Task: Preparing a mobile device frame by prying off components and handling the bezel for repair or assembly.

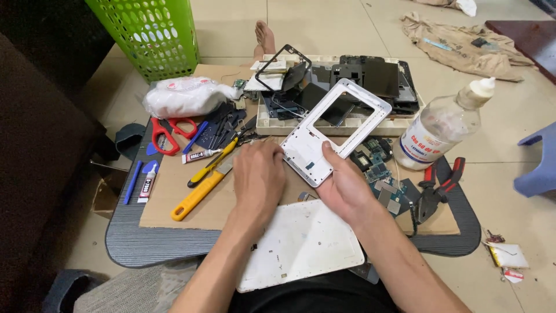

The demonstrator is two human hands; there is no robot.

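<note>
Here the right hand (346, 186) fingers clamp the white phone frame (336, 130); left hand (259, 177) fingers lie curled together, touching its lower edge.

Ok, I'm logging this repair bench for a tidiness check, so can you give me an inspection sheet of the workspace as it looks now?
Surface: brown cardboard sheet on a grey ribbed mat, laid on a tiled floor.
Job's things: white tablet frame, tilted; white back cover lying on the person's lap.
Clutter: red scissors, yellow-handled tools, glue tubes, red pliers, circuit boards, clear bottle, white bag, tray of dark panels.
Grippers: right hand holds the frame's lower corner; left hand rests by its left edge.
Cables: nothing seen.
Surroundings: green basket, beige cloth, blue stool.
</note>
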